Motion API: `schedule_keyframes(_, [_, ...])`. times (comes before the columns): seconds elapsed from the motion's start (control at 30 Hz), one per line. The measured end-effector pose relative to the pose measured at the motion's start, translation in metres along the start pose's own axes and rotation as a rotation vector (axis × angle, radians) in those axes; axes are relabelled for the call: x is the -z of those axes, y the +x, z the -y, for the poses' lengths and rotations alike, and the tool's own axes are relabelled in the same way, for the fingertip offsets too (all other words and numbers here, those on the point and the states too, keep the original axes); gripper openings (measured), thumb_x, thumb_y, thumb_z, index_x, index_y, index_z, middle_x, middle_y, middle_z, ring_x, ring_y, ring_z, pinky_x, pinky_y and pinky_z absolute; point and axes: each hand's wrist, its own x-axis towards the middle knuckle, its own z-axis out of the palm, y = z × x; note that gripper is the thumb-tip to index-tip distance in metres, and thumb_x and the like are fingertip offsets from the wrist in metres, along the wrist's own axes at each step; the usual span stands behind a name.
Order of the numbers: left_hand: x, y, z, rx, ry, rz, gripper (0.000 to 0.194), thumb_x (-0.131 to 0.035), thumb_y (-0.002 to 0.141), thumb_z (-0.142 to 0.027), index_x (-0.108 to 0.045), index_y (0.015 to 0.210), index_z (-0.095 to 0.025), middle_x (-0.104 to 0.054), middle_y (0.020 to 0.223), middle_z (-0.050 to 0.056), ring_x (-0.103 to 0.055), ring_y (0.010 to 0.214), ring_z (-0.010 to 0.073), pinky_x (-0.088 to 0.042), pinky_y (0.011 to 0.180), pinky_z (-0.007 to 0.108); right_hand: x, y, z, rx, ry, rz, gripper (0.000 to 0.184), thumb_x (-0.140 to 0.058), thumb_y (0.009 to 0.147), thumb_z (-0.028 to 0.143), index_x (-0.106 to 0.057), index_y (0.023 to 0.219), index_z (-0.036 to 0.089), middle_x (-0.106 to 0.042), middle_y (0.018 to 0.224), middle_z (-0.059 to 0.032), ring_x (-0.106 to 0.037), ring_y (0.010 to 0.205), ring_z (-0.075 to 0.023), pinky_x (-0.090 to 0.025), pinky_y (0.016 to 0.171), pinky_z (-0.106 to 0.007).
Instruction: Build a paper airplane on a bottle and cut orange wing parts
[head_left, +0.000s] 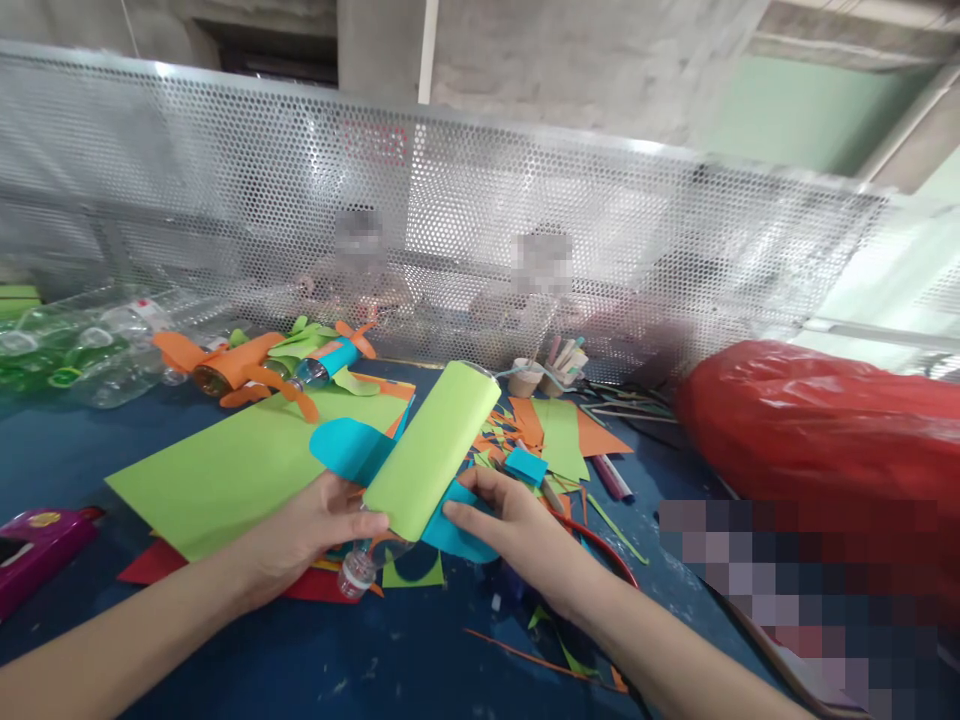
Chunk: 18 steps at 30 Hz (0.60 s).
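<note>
A clear plastic bottle [360, 572] wrapped in light green paper [435, 450] is held tilted above the table, its neck pointing down toward me. Two rounded blue paper wings [351, 447] stick out from its sides. My left hand [341, 520] grips the bottle near its neck end, thumb on the green wrap and fingers partly hidden behind. With thumb and fingers, my right hand [499, 515] pinches the right blue wing close to the wrap.
Green sheets [247, 470] lie on the blue table. Beyond stand paper-winged bottles [236, 368], empty bottles [112, 350], and paper cups [525, 376]. Orange scraps [499, 430] and a marker [613, 478] lie right of centre. A red bag [810, 430] bulks at right; a purple tool [45, 550] lies left.
</note>
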Motion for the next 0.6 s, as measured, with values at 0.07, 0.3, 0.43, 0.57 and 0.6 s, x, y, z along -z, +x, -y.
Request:
schedule_keyframes(0.07, [0.001, -0.001, -0.002, 0.005, 0.012, 0.007, 0.066, -0.078, 0.077, -0.024, -0.052, 0.138, -0.026, -0.067, 0.128, 0.009, -0.061, 0.117, 0.0324, -0.047, 0.098, 0.044, 0.0, -0.002, 0.003, -0.025, 0.023, 0.027, 0.023, -0.075, 0.075, 0.039, -0.063, 0.081, 0.021, -0.064, 0.079, -0.0002, -0.06, 0.072, -0.0163, -0.049, 0.064, -0.028])
schedule_keyframes(0.3, [0.015, -0.004, -0.015, 0.046, -0.002, 0.118, 0.056, -0.077, 0.076, -0.03, -0.059, 0.13, -0.024, -0.067, 0.127, 0.011, -0.063, 0.113, 0.0334, -0.051, 0.091, 0.041, 0.006, -0.005, 0.012, -0.106, 0.331, -0.011, 0.057, -0.069, 0.08, 0.057, -0.05, 0.122, 0.024, -0.063, 0.12, -0.0108, -0.067, 0.082, -0.0179, -0.058, 0.067, -0.029])
schedule_keyframes(0.43, [0.024, -0.006, -0.021, 0.084, 0.122, 0.135, 0.061, -0.08, 0.071, -0.03, -0.06, 0.129, -0.022, -0.068, 0.122, 0.011, -0.069, 0.095, 0.0295, -0.055, 0.073, 0.033, 0.014, -0.002, 0.015, -0.132, 0.419, 0.059, 0.073, -0.062, 0.079, 0.068, -0.043, 0.136, 0.027, -0.057, 0.135, -0.0119, -0.066, 0.097, -0.0221, -0.06, 0.065, -0.028])
schedule_keyframes(0.57, [0.032, -0.007, -0.025, 0.073, 0.134, 0.069, 0.057, -0.081, 0.071, -0.027, -0.063, 0.125, -0.022, -0.067, 0.125, 0.011, -0.067, 0.104, 0.0299, -0.055, 0.081, 0.033, 0.025, 0.005, 0.014, -0.101, 0.42, -0.014, 0.06, -0.073, 0.076, 0.057, -0.055, 0.125, 0.027, -0.06, 0.133, -0.0091, -0.061, 0.113, -0.0254, -0.059, 0.075, -0.031])
schedule_keyframes(0.6, [0.035, -0.006, -0.025, 0.071, 0.104, 0.027, 0.056, -0.081, 0.072, -0.025, -0.063, 0.125, -0.024, -0.067, 0.126, 0.01, -0.065, 0.11, 0.0295, -0.054, 0.085, 0.034, 0.029, 0.007, 0.014, -0.099, 0.413, -0.039, 0.054, -0.075, 0.075, 0.053, -0.058, 0.119, 0.025, -0.06, 0.133, -0.0094, -0.06, 0.115, -0.026, -0.059, 0.079, -0.032])
